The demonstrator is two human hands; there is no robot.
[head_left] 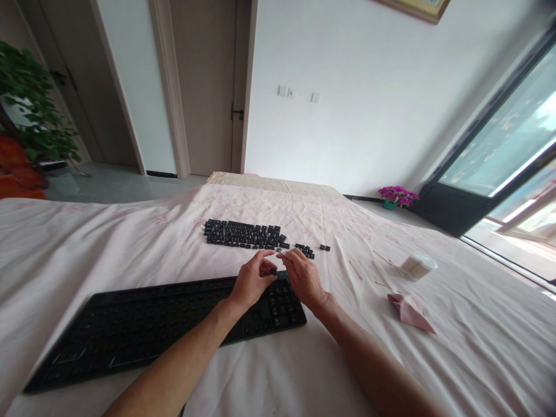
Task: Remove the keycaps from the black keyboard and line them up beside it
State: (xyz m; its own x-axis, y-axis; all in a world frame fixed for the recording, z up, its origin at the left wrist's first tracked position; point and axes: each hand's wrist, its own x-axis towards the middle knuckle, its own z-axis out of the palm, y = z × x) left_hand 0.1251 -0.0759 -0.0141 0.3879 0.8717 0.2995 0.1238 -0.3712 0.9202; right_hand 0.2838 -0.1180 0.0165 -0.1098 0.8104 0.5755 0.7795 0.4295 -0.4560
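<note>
A black keyboard base point(143, 327) with most keycaps removed lies on the pale pink sheet. My left hand point(252, 281) hovers over its far right end and pinches a small black keycap point(273, 270). My right hand point(304, 277) meets it from the right; a thin pale stick pokes out of its fingers toward the keycap. Rows of removed keycaps point(245, 234) lie laid out just beyond both hands, with a few loose ones point(310, 251) to the right.
A round tub of cotton swabs point(417, 266), loose swabs point(355, 269) and a crumpled pink cloth point(410, 311) lie to the right. A potted green plant point(30, 110) stands far left, a purple flower pot point(397, 197) by the window, doors behind.
</note>
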